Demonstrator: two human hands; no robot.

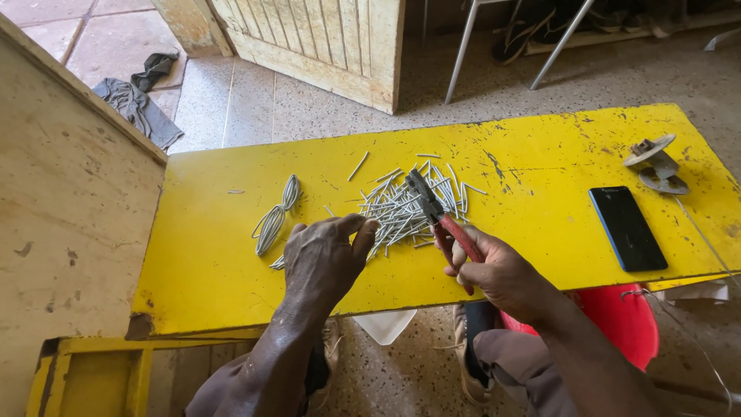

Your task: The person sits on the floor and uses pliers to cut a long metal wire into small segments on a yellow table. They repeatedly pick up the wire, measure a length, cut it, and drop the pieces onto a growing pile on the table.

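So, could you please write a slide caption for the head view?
Right hand holds red-handled pliers over cut wire pieces on a yellow table; left hand beside.

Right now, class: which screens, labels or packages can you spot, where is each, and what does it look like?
Phone: lies flat, screen up, on the right part of the yellow table; a dark unlit rectangle with a blue edge.
No packages, labels or signs in view.
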